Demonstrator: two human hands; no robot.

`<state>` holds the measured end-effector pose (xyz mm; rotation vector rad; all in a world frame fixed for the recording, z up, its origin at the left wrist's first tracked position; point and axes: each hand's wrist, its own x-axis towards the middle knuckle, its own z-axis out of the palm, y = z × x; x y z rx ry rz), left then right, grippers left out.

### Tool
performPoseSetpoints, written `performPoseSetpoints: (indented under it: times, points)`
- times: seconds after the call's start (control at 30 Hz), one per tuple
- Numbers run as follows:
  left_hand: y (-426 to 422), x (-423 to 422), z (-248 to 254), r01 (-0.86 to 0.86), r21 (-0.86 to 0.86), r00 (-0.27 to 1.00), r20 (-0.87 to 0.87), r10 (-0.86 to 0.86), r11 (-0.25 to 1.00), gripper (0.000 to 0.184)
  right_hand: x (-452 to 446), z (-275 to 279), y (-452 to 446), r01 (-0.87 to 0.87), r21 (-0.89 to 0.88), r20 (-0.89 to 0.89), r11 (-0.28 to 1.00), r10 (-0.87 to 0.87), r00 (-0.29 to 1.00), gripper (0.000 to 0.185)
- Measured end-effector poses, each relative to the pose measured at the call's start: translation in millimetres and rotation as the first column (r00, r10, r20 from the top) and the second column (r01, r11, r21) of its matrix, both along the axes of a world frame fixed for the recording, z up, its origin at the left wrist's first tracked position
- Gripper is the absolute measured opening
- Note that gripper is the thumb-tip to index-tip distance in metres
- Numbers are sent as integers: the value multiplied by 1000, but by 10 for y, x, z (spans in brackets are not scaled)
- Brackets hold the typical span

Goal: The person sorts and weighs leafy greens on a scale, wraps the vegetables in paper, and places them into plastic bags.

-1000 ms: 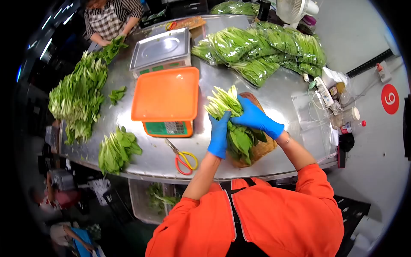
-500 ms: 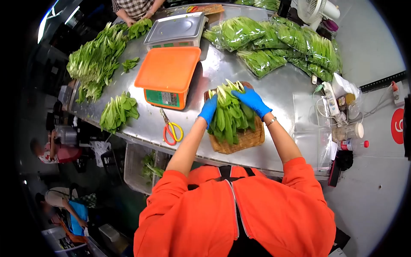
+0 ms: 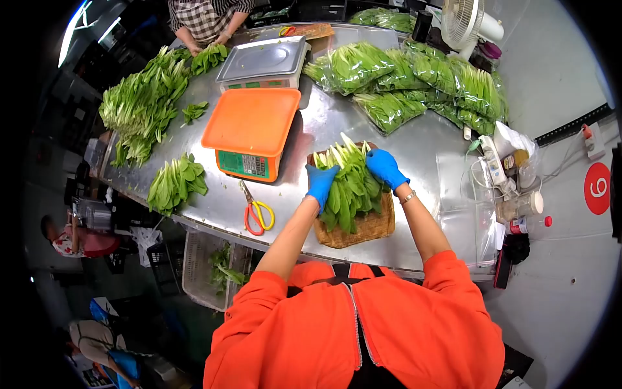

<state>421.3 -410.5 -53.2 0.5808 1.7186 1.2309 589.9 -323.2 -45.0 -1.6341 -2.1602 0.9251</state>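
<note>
A bunch of leafy greens (image 3: 351, 191) lies on a brown wooden board (image 3: 356, 235), its pale stems pointing away from me and its leaves toward me. My left hand (image 3: 320, 185), in a blue glove, closes on the left side of the bunch, with the thumb across the leaves. On the opposite side my right hand (image 3: 387, 168), also blue-gloved, grips near the stems; some of its fingers are hidden. Left of the board lie scissors (image 3: 258, 214) with one red and one yellow handle. Behind them stands an orange weighing scale (image 3: 251, 123).
Bagged greens (image 3: 395, 110) are stacked at the back right, near a fan (image 3: 463, 26). Loose greens (image 3: 146, 104) are piled at the left, before a co-worker (image 3: 206, 23). A silver scale (image 3: 265, 58) stands behind the orange one. Power strips and bottles (image 3: 518, 225) line the right edge.
The view has shifted, so the table sits slightly lower. My left hand's thumb has come over the leaves. My right hand has drawn back from across the stems to the bunch's right side.
</note>
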Motion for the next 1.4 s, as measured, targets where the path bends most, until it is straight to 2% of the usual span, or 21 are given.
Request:
performPoseSetpoints:
  times: [0.1,0.17,0.23,0.3,0.33,0.37,0.47,0.53,0.6,0.7,0.73,0.77,0.83,0.9,0.93,0.97,1.03,1.13,1.17,1.33,1.4]
  points:
    - [-74,-55,-43,-73,-45,997,-10,73,996,64,101,-1,48,-18,-31,-158,999,13,987,36]
    - [34,-368,-793,148,72,984,94,-155,986,62,167,-53,88,90,8,-219,996,-86,972,40]
    - [-23,-386,-615,172,-39,985,9,-172,984,52,259,-80,140,9,18,-189,1000,-5,982,46]
    - [-48,-387,-305,214,-313,819,-459,-345,925,48,295,-102,181,25,-43,42,999,-23,999,46]
    - [-54,-403,-595,84,-153,815,-558,-156,985,43,292,-137,171,65,-58,48,996,-62,997,42]
    - [-50,-432,-662,88,-154,815,-557,-160,984,43,300,-171,157,68,-59,48,996,-65,997,42]
    - [-134,-428,-559,109,124,989,-114,-95,986,33,303,-215,86,97,-39,-17,994,-98,995,33]
    - [-172,-356,-239,99,101,995,13,-101,990,32,229,-206,19,104,-67,-183,992,-115,976,29]
    - [-144,-376,-249,96,71,980,170,-107,993,32,78,-261,-105,126,-59,-147,990,-133,980,28]
    - [-131,-456,-378,84,120,996,-35,-80,989,35,107,-270,-79,127,-29,-150,991,-130,980,27]
    - [-128,-570,-362,166,-78,968,-175,-177,983,46,167,-284,-42,167,9,-173,986,-163,971,28]
    - [-153,-600,-383,167,-78,968,-176,-179,983,46,225,-312,-23,211,44,-196,977,-198,960,28]
    - [-178,-606,-400,13,60,950,-314,6,998,56,281,-136,-67,273,80,-209,959,-251,945,29]
    - [-230,-605,-124,61,-40,951,-301,-71,997,59,238,96,-231,419,474,-494,774,-160,855,27]
    - [-263,-524,65,47,184,777,-625,80,982,57,200,310,-318,397,220,-601,891,-197,775,25]
    - [-262,-436,273,109,393,496,-817,292,913,54,117,466,-402,313,-93,-811,945,-255,527,26]
    - [-238,-69,739,100,683,941,-302,155,723,44,-79,775,-651,-88,-420,-908,903,-417,49,25]
    - [-187,170,634,200,586,980,-117,-162,785,22,-496,633,-982,-543,-227,-800,809,-473,-370,24]
    - [-272,269,978,74,395,990,-137,-21,916,17,-627,761,-1107,-461,-388,-811,798,-534,-241,27]
    - [-410,292,866,-44,405,999,36,32,913,26,-553,964,-1357,-505,-359,-868,785,-480,-130,42]
    - [-374,252,787,-1,415,978,-188,87,910,29,-479,1064,-1511,-495,-309,-904,812,-412,-112,50]
